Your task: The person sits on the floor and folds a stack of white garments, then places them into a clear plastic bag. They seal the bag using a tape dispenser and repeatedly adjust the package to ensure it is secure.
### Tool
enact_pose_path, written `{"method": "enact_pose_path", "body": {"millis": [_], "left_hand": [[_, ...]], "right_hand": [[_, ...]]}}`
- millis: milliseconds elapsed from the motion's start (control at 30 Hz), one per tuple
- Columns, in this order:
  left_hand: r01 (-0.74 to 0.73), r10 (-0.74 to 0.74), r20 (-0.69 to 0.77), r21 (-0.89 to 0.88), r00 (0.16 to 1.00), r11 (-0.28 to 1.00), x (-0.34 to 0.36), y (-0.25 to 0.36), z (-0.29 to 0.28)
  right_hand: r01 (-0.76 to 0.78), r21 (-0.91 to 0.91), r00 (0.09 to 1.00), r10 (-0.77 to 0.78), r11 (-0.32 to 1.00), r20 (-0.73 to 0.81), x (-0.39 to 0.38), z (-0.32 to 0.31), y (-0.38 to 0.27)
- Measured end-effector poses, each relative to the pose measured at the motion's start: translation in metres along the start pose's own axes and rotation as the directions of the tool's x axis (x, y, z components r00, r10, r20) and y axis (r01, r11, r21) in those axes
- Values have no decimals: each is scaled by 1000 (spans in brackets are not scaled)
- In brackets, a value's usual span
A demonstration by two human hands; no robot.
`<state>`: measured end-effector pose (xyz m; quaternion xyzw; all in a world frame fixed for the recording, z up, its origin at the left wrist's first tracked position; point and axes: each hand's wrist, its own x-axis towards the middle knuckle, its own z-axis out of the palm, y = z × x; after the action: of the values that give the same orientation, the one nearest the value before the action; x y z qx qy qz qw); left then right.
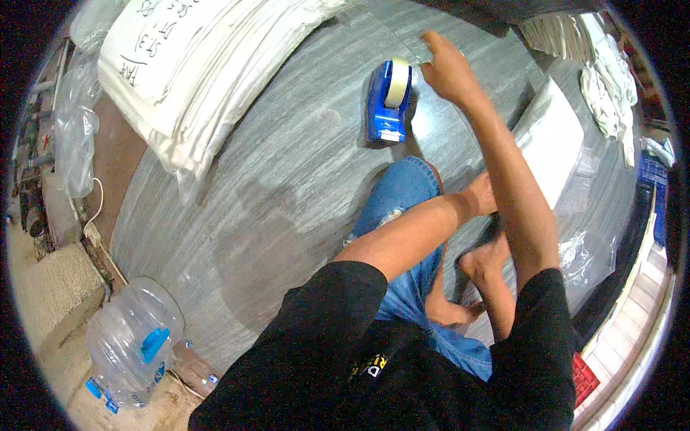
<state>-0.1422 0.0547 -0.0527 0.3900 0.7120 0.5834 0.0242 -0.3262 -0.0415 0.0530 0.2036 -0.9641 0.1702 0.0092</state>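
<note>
My right hand (449, 70) reaches forward over the grey wood-patterned floor, to the right of a blue tape dispenser (389, 104). Its thumb and forefinger stand apart, and I make out nothing between them. A roll of clear yellowish tape (397, 82) sits in the dispenser. My left hand (486, 192) passes under my right forearm, which hides its fingers. It is close to a flat white sheet or folded cloth (557, 136) lying at the right. Whether the left hand touches that piece cannot be seen.
A tall stack of white folded cloth (215, 65) with handwriting on top lies far left. More white garments (607, 90) lie far right, with clear plastic bags (586, 258) nearer. A large clear water bottle (133, 345) stands left. My bent legs (402, 194) occupy the middle.
</note>
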Motion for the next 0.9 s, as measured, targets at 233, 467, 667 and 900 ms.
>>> {"method": "enact_pose_path", "body": {"millis": [233, 467, 667, 900], "left_hand": [[-124, 28, 159, 630, 987, 767, 13, 22, -30], [-125, -5, 195, 650, 981, 749, 14, 23, -33], [-55, -31, 141, 568, 990, 821, 12, 14, -18], [-3, -31, 71, 432, 997, 902, 8, 11, -13]], "right_hand": [[-494, 157, 865, 466, 855, 184, -86, 20, -81], [-414, 100, 900, 391, 905, 191, -82, 21, -63], [-312, 255, 943, 265, 916, 202, -95, 19, -22], [-666, 353, 704, 399, 656, 588, -64, 13, -17]]}}
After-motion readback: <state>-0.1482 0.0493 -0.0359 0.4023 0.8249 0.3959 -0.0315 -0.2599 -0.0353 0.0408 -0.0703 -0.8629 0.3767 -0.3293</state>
